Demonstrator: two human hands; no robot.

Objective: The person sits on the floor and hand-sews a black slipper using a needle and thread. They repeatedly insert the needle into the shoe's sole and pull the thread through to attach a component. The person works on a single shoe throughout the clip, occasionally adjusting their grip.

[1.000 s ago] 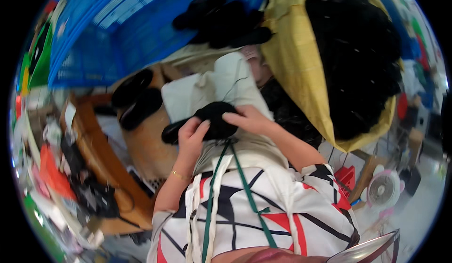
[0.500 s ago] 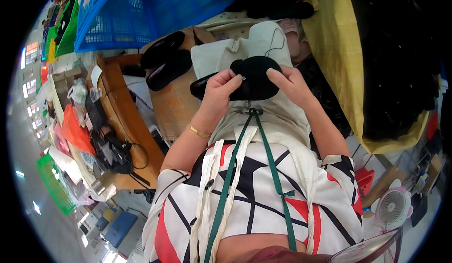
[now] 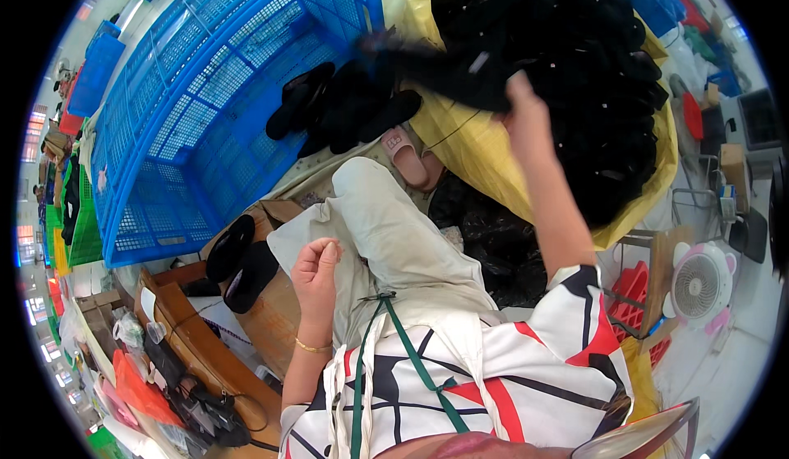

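My right hand (image 3: 524, 114) is stretched out to the far right, closed at the edge of a black cloth shoe (image 3: 456, 73). The shoe is smeared by motion and hangs over the rim of the yellow sack (image 3: 485, 151). Inside the sack lies a heap of black shoes (image 3: 567, 73). Above my lap, my left hand (image 3: 316, 268) is closed with thumb and forefinger pinched together; whatever they may hold is too small to make out. Pale cloth of an apron (image 3: 403, 221) covers my knees beneath it.
A large blue plastic basket (image 3: 222, 122) stands at the far left, with several black shoes (image 3: 349, 106) at its right end. Two black shoes (image 3: 246, 274) rest on a cardboard box (image 3: 271, 323) by a wooden table (image 3: 185, 327). Pink slippers (image 3: 404, 159) lie beyond my knees. A fan (image 3: 701, 282) stands right.
My right hand has swung from my lap to the far right with the black shoe. My left hand has let go of it and stays near my lap. The view has turned right.
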